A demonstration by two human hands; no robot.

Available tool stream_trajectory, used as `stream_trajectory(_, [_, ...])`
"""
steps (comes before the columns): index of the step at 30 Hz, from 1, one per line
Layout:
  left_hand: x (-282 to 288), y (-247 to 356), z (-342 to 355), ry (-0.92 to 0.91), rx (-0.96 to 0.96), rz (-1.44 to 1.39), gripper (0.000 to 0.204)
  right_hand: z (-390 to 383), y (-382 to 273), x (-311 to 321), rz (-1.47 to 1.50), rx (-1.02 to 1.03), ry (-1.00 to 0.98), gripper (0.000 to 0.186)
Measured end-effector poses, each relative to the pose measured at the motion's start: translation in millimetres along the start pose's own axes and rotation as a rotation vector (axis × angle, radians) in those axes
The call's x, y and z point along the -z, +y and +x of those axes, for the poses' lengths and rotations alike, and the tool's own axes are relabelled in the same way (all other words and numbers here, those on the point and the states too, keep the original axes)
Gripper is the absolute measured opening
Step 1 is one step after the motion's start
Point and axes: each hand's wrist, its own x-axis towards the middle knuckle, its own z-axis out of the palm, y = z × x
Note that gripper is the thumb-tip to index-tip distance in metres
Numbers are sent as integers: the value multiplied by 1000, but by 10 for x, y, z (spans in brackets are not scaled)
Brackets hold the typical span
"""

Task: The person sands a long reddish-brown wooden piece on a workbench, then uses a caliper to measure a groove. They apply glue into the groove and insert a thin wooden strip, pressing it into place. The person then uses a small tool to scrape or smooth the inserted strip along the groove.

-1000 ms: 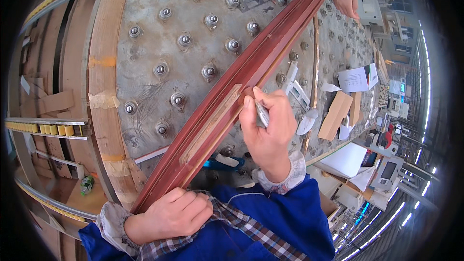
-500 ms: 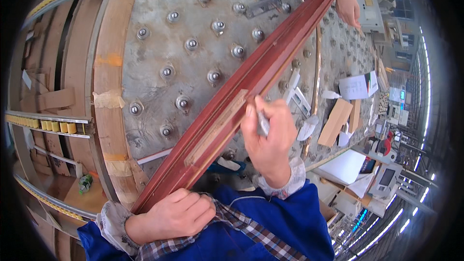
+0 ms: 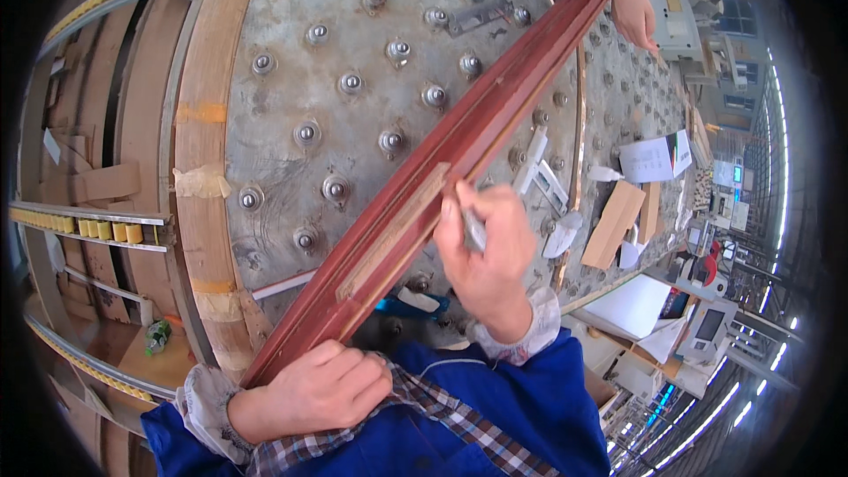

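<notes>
A long reddish-brown profile bar (image 3: 521, 79) with lengthwise grooves slants from near my body to the far right. A narrow tan strip (image 3: 393, 234) lies along its upper side. My left hand (image 3: 322, 389), its fingers curled, grips the near end of the bar. Beside the near end of the tan strip's far half, my right hand (image 3: 490, 247) is closed around a small greyish handheld tool (image 3: 474, 231). Its tip is hidden by my fingers, so its kind cannot be made out. The fingertips are at the bar's right edge.
At the far end, another person's hand (image 3: 632, 13) is by the bar. Below lies a metal table (image 3: 283, 106) studded with ball rollers, edged by a wooden beam (image 3: 208, 79). Cardboard pieces (image 3: 614, 223), a white bottle (image 3: 604, 174) and a printed sheet (image 3: 649, 159) lie to the right.
My right hand has shifted slightly left and toward me along the bar's edge, with the tool still in it. My left hand and the bar stay nearly in place.
</notes>
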Motion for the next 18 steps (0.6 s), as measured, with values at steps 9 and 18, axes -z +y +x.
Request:
stream_trajectory(9, [-9,47,-9,16,31,-15,8,-816,-100,113,126,-180,53,27])
stream_trajectory(18, [-33,134,-18,-60,23,36,26,-1605,29,182,-60,-308,-52,27])
